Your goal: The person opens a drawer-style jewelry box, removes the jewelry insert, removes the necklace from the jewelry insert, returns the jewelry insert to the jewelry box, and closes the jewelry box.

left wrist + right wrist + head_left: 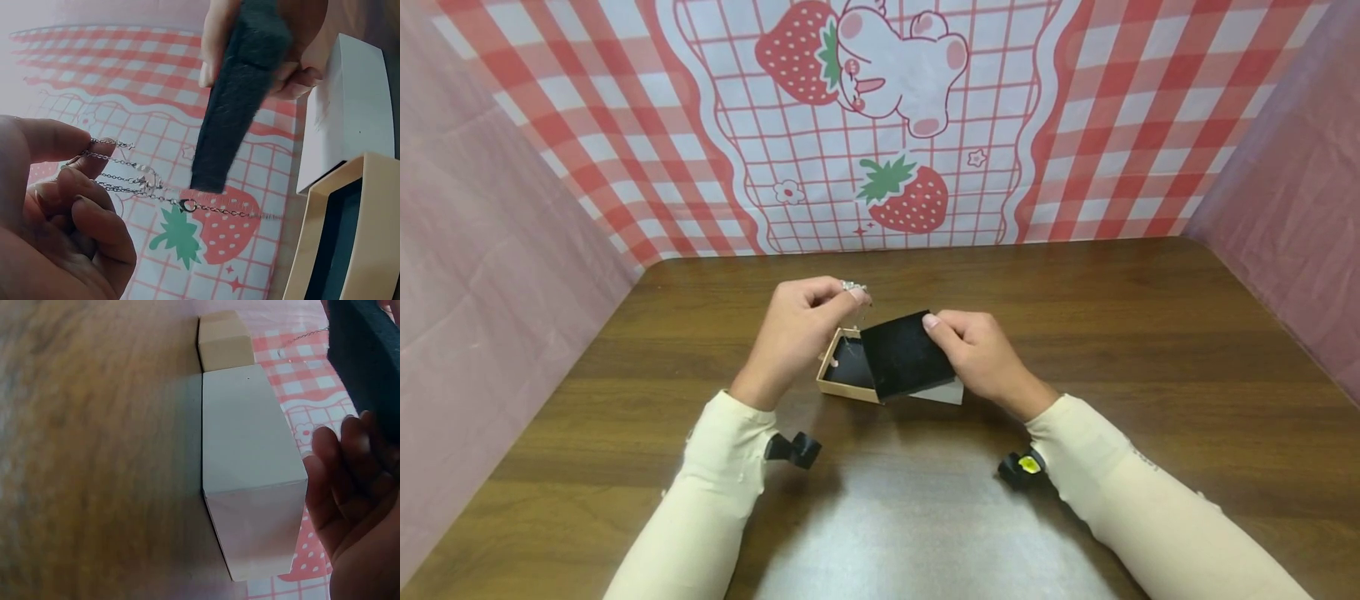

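Between thumb and fingers, my left hand (801,321) pinches a silver chain necklace (150,181); its strands and a small clasp dangle in the left wrist view. My right hand (988,350) grips a black foam pad (906,357) by its right edge, tilted above the boxes. Below the necklace stands an open tan box (848,390) with a dark inside, partly covered by the pad in the head view. A white box part (253,428) lies on the table beside the tan box, mostly behind the pad from above.
The brown wooden table (625,417) runs back to a red-and-white checked cloth (1120,108) with strawberries. Pink curtains (1292,192) hang on both sides. Each wrist carries a small black camera mount (793,450).
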A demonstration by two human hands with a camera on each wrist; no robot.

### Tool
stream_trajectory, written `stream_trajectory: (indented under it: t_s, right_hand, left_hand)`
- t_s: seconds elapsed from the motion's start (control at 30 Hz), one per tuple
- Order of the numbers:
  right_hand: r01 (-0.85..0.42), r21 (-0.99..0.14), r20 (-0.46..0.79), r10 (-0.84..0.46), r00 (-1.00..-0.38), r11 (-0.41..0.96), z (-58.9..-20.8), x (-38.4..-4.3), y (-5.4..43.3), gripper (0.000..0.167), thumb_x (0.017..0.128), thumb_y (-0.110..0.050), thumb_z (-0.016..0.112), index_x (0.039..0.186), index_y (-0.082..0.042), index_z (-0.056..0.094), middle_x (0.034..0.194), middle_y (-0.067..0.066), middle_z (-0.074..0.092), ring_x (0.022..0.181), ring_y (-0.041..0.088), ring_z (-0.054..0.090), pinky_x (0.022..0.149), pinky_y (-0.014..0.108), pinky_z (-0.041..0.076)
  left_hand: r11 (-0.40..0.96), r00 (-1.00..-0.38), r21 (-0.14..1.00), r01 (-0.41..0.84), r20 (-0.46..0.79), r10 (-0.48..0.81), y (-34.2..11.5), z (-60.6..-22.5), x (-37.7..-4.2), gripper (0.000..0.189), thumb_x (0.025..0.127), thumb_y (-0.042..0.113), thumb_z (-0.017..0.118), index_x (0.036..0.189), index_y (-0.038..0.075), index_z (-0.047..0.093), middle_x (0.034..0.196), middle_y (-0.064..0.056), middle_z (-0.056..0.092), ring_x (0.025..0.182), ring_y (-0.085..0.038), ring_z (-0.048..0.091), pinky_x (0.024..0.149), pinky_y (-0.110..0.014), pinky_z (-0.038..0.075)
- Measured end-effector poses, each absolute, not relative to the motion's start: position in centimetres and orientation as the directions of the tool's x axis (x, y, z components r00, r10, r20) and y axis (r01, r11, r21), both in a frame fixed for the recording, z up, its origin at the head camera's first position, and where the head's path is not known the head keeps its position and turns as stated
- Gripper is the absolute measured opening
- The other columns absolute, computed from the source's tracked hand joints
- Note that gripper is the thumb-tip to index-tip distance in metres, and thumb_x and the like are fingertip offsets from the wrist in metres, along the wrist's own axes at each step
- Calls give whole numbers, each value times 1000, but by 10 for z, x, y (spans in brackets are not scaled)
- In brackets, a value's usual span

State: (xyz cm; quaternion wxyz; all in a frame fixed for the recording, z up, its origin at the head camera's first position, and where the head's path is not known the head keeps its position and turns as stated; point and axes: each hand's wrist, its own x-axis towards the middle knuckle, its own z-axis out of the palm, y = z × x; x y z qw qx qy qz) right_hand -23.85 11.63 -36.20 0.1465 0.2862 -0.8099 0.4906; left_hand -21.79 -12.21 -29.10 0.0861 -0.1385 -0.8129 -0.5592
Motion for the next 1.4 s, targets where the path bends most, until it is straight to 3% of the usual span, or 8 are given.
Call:
stream_trajectory:
  t_s: [0.27,0.53,0.73,0.97,1.17,1.4]
  right_hand:
    - [-603,-707,486,-366,-794,369,-364,-241,117,39,103,-20,55,65,-17,56,62,-6,47,59,13,44,55,30,36]
    - [-595,-708,472,-371,-800,381,-363,-239,116,39,104,-21,55,65,-16,56,62,-5,47,58,13,44,55,30,36]
    - [-588,-712,468,-365,-805,385,-364,-239,116,40,103,-21,55,64,-16,54,61,-5,46,58,13,43,54,30,35]
    - [-577,-726,455,-368,-811,375,-364,-239,116,39,104,-22,55,65,-16,57,62,-5,49,59,15,45,54,30,37]
    - [-575,-731,449,-375,-811,368,-363,-239,116,38,104,-22,55,67,-16,59,63,-4,51,59,15,47,54,31,38]
    - [-580,-720,453,-375,-809,380,-365,-240,116,37,104,-22,55,67,-16,59,63,-5,51,59,15,47,54,30,38]
  left_hand:
    - [364,-949,877,314,304,86,-131,-294,-225,20,93,26,70,89,8,77,66,-9,56,53,-12,43,42,-26,34]
    - [394,-948,865,311,311,66,-139,-297,-231,22,97,23,64,94,5,78,78,-8,68,55,-16,50,44,-25,37]
    - [412,-952,863,292,302,44,-144,-297,-233,23,98,27,63,96,10,79,66,-5,62,52,-13,49,44,-25,33]
    - [415,-959,869,269,281,33,-150,-295,-235,28,100,28,61,100,6,78,71,-12,64,54,-13,52,53,-27,46]
    - [439,-959,861,259,284,8,-158,-293,-238,27,100,29,61,99,8,78,59,-5,54,54,-13,51,52,-26,44]
    - [449,-961,860,241,276,-12,-167,-293,-240,30,100,30,61,100,5,77,61,-9,56,55,-12,52,52,-25,45]
